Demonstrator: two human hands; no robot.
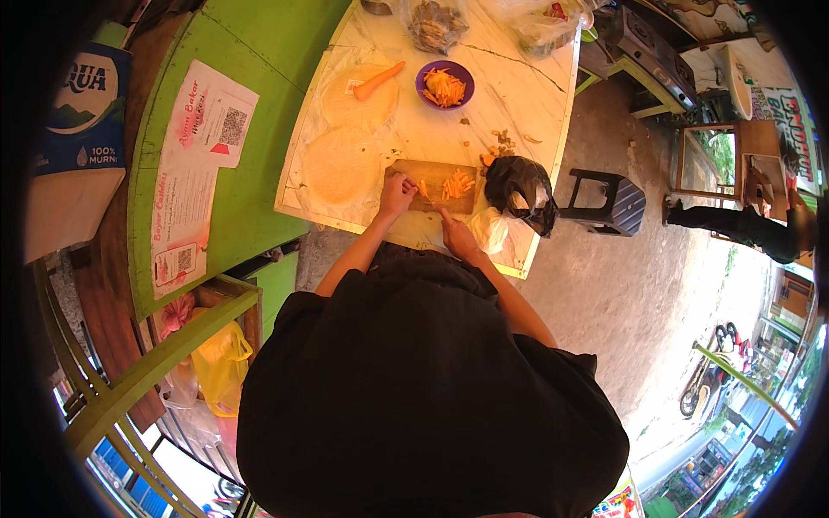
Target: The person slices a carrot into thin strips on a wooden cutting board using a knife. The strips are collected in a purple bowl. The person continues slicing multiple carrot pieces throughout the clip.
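Note:
A wooden cutting board [416, 169] lies near the front edge of the marble-patterned table. On its left side my left hand [397, 193] is closed, its fingertips against a small orange piece of carrot [422, 186]. My right hand [455, 230] grips a knife [435, 205] at the front of the board, with its tip toward that piece. To the right on the board sits a pile of cut carrot sticks [458, 183]. Farther back stands a purple bowl [471, 89] with more carrot sticks [443, 86]. A whole carrot [378, 80] rests at the back left.
A black plastic bag [520, 188] and a pale bag [489, 230] sit right of the board, with scraps [503, 141] behind. Clear plastic sheets [341, 164] lie at left. Filled bags [435, 24] stand at the back. A dark stool [615, 205] is right of the table.

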